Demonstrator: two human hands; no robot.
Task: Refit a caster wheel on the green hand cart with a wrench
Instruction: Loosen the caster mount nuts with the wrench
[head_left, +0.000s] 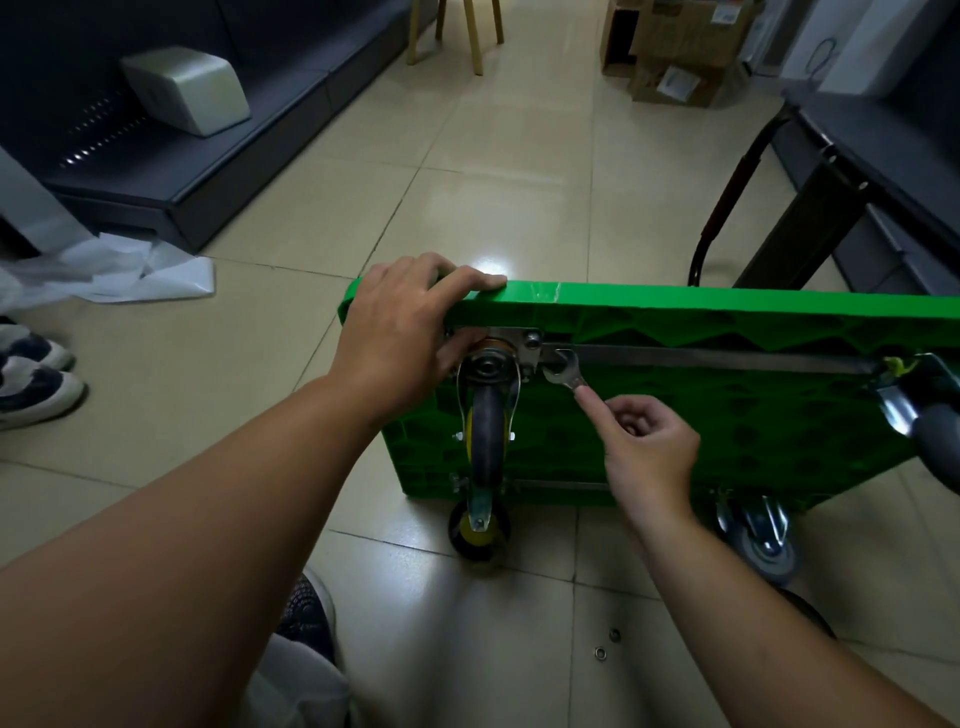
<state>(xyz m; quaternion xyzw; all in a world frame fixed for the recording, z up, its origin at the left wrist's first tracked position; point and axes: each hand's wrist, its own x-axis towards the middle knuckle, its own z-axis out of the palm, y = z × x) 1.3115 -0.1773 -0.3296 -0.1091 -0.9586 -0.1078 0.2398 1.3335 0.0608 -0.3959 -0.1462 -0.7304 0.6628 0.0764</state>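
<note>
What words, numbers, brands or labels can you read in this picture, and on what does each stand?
No text here can be read.
The white labels on the cardboard boxes: print too small and blurred to read.
On the wrench and the green cart: no marking shows.

The hand cart (675, 306) is bright green, its underside moulded in a honeycomb of ribs. The caster wheel (485, 436) has a dark grey tyre and a yellow hub; the wrench (562, 372) is plain silver. Beige floor tiles (493, 171) carry thin dark grout lines — at the left, shoes (36, 384) in white and navy.
</note>
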